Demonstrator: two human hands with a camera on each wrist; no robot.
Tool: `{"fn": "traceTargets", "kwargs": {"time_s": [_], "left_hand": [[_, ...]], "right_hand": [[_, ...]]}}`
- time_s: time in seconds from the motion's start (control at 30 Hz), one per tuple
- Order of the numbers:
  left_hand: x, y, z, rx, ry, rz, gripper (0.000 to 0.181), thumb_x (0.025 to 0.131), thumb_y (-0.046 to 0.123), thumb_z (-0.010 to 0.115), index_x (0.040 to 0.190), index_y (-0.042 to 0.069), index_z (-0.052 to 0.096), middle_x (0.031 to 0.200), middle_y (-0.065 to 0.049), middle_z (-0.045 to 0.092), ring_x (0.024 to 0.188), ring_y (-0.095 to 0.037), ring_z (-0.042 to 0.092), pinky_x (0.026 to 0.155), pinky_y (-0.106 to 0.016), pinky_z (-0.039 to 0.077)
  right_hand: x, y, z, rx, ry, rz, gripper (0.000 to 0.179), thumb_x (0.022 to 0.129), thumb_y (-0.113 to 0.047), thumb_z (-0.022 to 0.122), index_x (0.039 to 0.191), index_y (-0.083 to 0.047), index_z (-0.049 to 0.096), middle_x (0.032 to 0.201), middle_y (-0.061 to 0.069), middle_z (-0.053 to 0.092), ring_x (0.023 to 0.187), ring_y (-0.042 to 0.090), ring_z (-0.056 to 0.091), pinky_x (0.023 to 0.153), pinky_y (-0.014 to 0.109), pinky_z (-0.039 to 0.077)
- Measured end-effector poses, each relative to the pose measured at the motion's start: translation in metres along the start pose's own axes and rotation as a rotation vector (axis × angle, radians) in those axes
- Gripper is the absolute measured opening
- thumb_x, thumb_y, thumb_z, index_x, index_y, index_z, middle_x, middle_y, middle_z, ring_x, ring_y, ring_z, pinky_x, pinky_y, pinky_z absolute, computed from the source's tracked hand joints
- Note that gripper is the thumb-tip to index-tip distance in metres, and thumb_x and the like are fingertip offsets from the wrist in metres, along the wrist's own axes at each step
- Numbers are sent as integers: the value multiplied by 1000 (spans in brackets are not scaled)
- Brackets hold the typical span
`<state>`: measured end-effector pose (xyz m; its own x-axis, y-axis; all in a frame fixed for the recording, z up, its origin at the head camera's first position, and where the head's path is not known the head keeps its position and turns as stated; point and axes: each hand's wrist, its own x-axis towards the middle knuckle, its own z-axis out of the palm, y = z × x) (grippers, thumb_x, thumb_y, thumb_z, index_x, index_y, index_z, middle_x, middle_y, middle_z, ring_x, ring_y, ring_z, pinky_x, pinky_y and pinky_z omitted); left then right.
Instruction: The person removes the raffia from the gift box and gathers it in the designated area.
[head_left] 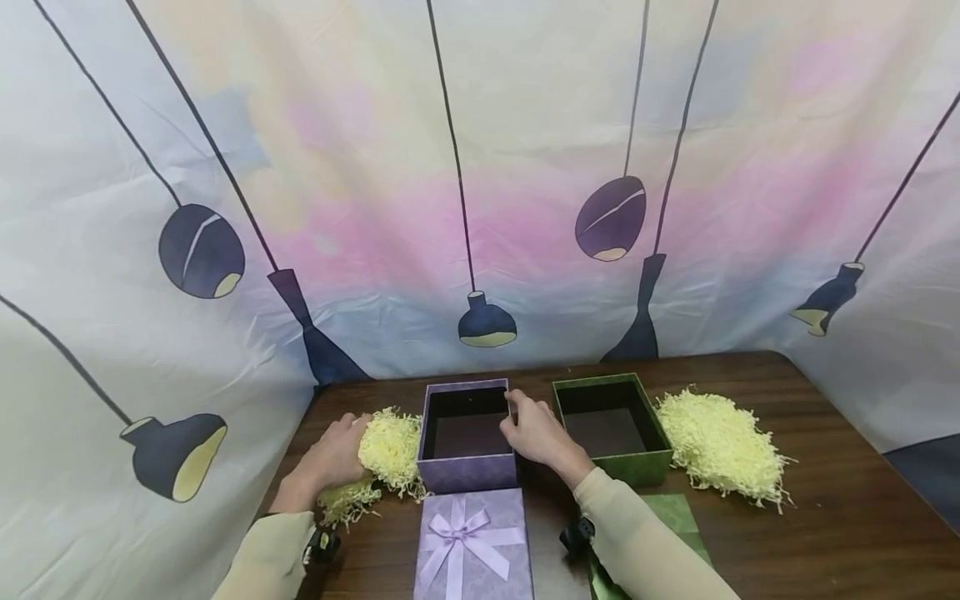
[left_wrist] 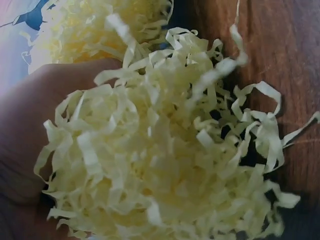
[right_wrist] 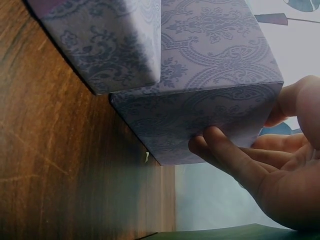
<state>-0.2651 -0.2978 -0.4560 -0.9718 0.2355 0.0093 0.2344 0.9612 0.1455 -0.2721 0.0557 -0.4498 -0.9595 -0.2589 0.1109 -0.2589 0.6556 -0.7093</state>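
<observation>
An open purple gift box (head_left: pixel 468 475) with a dark inside stands near the back of the table, patterned on its outer walls. My right hand (head_left: pixel 536 429) pinches its right wall, thumb over the rim and fingers against the outside; the right wrist view shows this hand (right_wrist: pixel 270 155) closely. Left of the box, my left hand (head_left: pixel 341 454) grips a bunch of pale yellow shredded paper (head_left: pixel 392 450). In the left wrist view the shredded paper (left_wrist: pixel 150 160) covers most of the fingers. A purple lid (head_left: pixel 472 542) with a ribbon bow lies in front of the box.
An open green box (head_left: pixel 630 471) stands right of the purple one, with another heap of shredded paper (head_left: pixel 723 450) beside it. A green lid (head_left: pixel 678 521) lies partly under my right forearm. Behind the wooden table (head_left: pixel 825 467) hangs a printed cloth (head_left: pixel 525 167).
</observation>
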Motion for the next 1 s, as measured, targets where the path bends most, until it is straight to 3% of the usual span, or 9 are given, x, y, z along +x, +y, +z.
{"fn": "traceTargets", "kwargs": {"time_s": [0.33, 0.5, 0.63, 0.73, 0.83, 1.0], "left_hand": [[-4, -2, 12, -29, -28, -11, 91, 69, 21, 83, 144, -5, 38, 138, -32, 41, 125, -54, 40, 93, -61, 45], [-5, 1, 17, -17, -68, -25, 92, 71, 25, 81, 146, -3, 36, 143, -32, 36, 130, -54, 35, 86, -67, 44], [-5, 4, 18, -1, -94, -37, 94, 72, 32, 82, 147, -1, 35, 145, -31, 34, 132, -54, 32, 82, -72, 41], [-5, 6, 20, 8, -87, -47, 96, 72, 34, 82, 147, -1, 35, 144, -31, 35, 131, -54, 33, 81, -73, 41], [-6, 7, 22, 22, -68, -52, 98, 70, 37, 83, 147, -1, 35, 143, -30, 37, 129, -53, 35, 79, -73, 41], [-9, 9, 29, 46, -22, -62, 99, 68, 41, 82, 146, 0, 37, 137, -27, 42, 125, -50, 40, 78, -73, 42]], "right_hand": [[0, -1, 1, 7, 3, -5, 50, 94, -17, 54, 142, -5, 45, 81, 2, 55, 41, 9, 36, 46, 28, 39], [-1, 0, 1, 4, 3, -6, 50, 94, -17, 54, 142, -5, 45, 79, 5, 56, 41, 10, 36, 46, 29, 39], [-1, 0, 0, 8, 8, -8, 50, 94, -16, 54, 142, -4, 45, 101, 11, 64, 42, 10, 37, 47, 29, 40], [-1, 0, 0, 9, 10, -13, 50, 94, -17, 54, 142, -4, 45, 120, 11, 62, 43, 10, 38, 48, 29, 40], [-1, 0, 0, 2, 6, -18, 51, 94, -17, 53, 142, -4, 45, 114, 10, 63, 43, 10, 39, 48, 29, 40], [-1, -1, 0, -4, 4, -18, 51, 94, -17, 53, 143, -4, 45, 90, 7, 62, 42, 10, 37, 47, 29, 40]]}}
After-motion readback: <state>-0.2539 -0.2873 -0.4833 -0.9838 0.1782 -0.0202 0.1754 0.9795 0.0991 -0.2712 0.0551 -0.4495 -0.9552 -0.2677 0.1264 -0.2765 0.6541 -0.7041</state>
